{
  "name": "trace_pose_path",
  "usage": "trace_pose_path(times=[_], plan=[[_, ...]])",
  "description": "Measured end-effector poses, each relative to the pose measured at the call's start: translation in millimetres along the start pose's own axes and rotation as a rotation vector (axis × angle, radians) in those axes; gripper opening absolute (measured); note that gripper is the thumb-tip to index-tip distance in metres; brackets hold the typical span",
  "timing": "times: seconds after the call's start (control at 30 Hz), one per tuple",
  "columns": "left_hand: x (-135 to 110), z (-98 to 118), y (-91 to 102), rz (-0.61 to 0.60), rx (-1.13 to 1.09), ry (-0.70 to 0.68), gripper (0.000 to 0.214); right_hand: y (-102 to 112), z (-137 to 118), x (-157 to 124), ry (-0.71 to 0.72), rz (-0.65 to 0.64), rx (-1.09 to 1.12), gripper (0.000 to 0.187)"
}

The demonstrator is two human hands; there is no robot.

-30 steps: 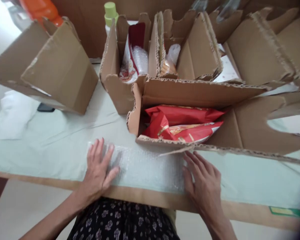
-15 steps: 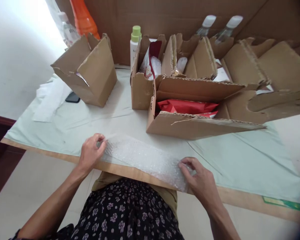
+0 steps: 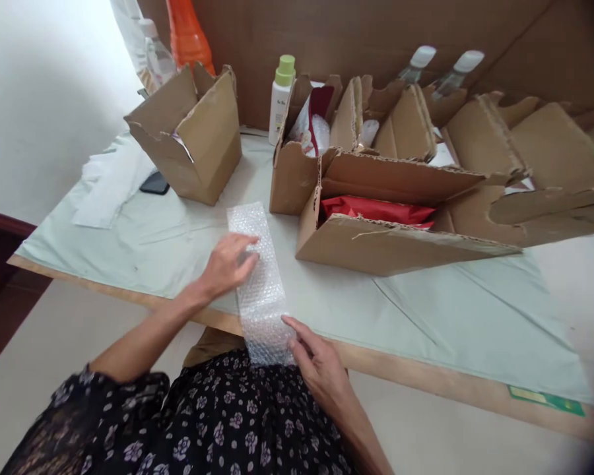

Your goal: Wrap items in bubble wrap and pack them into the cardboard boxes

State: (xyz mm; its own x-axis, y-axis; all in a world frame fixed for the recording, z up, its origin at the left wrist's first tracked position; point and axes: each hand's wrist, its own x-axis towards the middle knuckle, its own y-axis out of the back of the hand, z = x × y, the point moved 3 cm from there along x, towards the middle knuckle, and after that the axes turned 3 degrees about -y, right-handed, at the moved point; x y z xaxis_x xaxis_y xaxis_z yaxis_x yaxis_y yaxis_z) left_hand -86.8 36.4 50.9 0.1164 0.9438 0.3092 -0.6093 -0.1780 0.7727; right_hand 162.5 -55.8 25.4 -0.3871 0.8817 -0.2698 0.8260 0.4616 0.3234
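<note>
Head view: the left hand (image 3: 228, 264) has thumb and fingers apart at the bubble wrap (image 3: 263, 293); the right hand (image 3: 321, 363) touches its near right edge, grip unclear. It lies between them, overhanging the table (image 3: 376, 356).

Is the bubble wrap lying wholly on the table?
No, the bubble wrap extends past the table's front edge at its near end, beside the right hand.

Bubble wrap (image 3: 266, 305) is whitish, the tablecloth (image 3: 336, 300) pale green.
</note>
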Motion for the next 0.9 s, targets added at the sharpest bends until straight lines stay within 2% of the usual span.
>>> trace_pose_path(times=[0.07, 0.13, 0.17, 0.27, 0.37, 0.43, 0.5, 0.57, 0.63, 0.7, 0.77, 0.9], plan=[[-53, 16, 1.9, -0.134, -0.326, -0.044, 0.027, 2, -3, 1, -0.078, -0.067, 0.177, 0.031], [-93, 23, 5.9, -0.233, -0.538, 0.013, 0.044, 3, -8, 7, -0.150, -0.096, 0.364, 0.029], [-105, 24, 7.2, -0.257, -0.631, 0.052, 0.054, 3, -11, 13, -0.166, -0.091, 0.456, 0.031], [-115, 17, 4.5, -0.207, -0.762, 0.186, 0.075, -4, -21, 40, -0.141, -0.082, 0.689, 0.043], [-104, 6, -4.6, -0.064, -0.540, 0.343, 0.070, -14, -22, 64, -0.109, -0.128, 0.742, 0.057], [-96, 3, -10.2, 0.018, -0.341, 0.385, 0.058, -16, -18, 70, -0.075, -0.127, 0.660, 0.069], [-92, 4, -14.9, 0.054, -0.193, 0.354, 0.055, -10, -12, 67, 0.017, -0.038, 0.484, 0.070], [-90, 5, -18.6, 0.059, -0.087, 0.307, 0.057, -1, -9, 59, 0.175, 0.099, 0.199, 0.057], [-90, 5, -21.3, 0.058, -0.020, 0.281, 0.059, 2, -11, 54, 0.353, 0.173, -0.138, 0.045], [-90, 4, -22.8, 0.052, 0.031, 0.276, 0.062, -3, -12, 55, 0.501, 0.147, -0.426, 0.042], [-90, 5, -21.5, 0.048, 0.081, 0.271, 0.063, -11, -12, 62, 0.594, 0.087, -0.619, 0.043], [-96, 18, -5.9, 0.126, 0.144, 0.152, 0.063, -18, -15, 70, 0.661, 0.075, -0.745, 0.039]])
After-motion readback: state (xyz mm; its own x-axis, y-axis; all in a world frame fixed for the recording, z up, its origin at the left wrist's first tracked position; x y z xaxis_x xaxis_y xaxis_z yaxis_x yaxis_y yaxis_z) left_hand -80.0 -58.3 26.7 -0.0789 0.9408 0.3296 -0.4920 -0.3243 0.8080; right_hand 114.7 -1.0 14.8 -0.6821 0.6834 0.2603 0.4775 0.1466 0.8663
